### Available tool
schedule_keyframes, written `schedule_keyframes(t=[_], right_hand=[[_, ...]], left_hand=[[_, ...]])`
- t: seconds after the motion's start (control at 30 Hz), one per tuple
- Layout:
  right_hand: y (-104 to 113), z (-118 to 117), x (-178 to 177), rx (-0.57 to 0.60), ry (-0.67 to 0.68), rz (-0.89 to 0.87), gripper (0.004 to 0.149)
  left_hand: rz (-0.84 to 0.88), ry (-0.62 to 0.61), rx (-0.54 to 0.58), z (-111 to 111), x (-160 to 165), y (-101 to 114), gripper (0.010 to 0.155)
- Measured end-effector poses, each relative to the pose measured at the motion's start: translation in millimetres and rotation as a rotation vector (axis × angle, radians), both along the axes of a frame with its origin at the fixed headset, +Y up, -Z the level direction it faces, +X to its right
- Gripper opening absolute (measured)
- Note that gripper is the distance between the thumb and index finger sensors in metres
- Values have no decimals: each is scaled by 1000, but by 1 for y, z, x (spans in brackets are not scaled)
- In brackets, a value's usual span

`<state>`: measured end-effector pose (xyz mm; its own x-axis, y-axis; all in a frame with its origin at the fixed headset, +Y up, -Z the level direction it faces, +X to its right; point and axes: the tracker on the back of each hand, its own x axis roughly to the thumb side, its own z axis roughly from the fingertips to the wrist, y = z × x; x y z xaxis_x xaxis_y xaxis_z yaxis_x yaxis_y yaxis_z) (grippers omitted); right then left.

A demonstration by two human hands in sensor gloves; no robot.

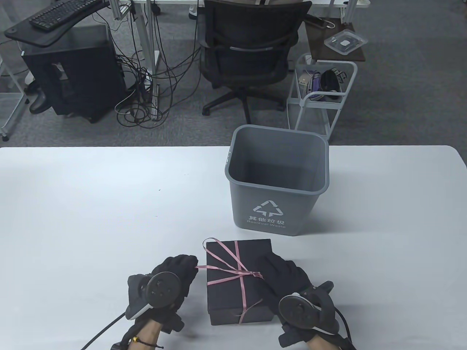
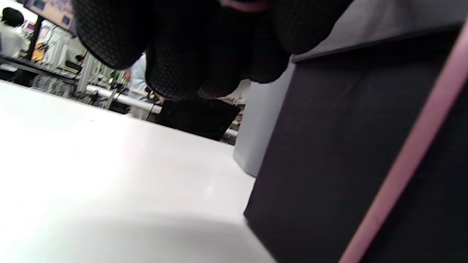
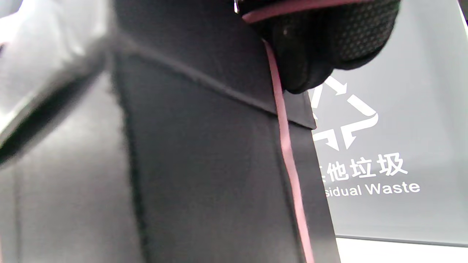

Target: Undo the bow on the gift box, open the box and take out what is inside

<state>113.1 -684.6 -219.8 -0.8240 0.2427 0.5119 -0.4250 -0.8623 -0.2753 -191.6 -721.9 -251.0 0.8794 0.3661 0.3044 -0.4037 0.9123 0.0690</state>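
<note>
A black gift box [image 1: 224, 295] lies near the table's front edge, tied crosswise with a thin pink ribbon [image 1: 223, 263] knotted at its right side. My left hand [image 1: 182, 270] sits just left of the box and pinches a ribbon end stretched off the box's left edge. In the left wrist view the fingers [image 2: 190, 54] curl over pink ribbon beside the box wall [image 2: 347, 146]. My right hand [image 1: 279, 271] rests on the box's right top beside the knot. In the right wrist view its fingers [image 3: 329, 44] pinch the ribbon [image 3: 289, 157] above the box [image 3: 204, 146].
A grey waste bin [image 1: 277, 182] stands upright on the white table [image 1: 91, 204] just behind the box, its mouth showing nothing inside. An office chair [image 1: 251, 47] and a wire cart [image 1: 321, 94] stand beyond the table's far edge.
</note>
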Motion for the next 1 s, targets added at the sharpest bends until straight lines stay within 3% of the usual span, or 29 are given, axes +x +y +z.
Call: schedule_keyframes(t=[0.57, 0.67, 0.8, 0.87, 1.0], right_hand=[[0, -1, 0, -18, 2, -7, 53], [0, -1, 0, -20, 3, -8, 53], [0, -1, 0, -20, 2, -6, 53], [0, -1, 0, -19, 3, -5, 53], [0, -1, 0, -21, 6, -2, 53]], left_hand=[[112, 318, -261, -17, -55, -25, 43], [135, 249, -294, -17, -50, -25, 51], [123, 11, -262, -14, -30, -18, 70], [157, -90, -229, -12, -19, -15, 70], [161, -139, -102, -6, -5, -8, 66]])
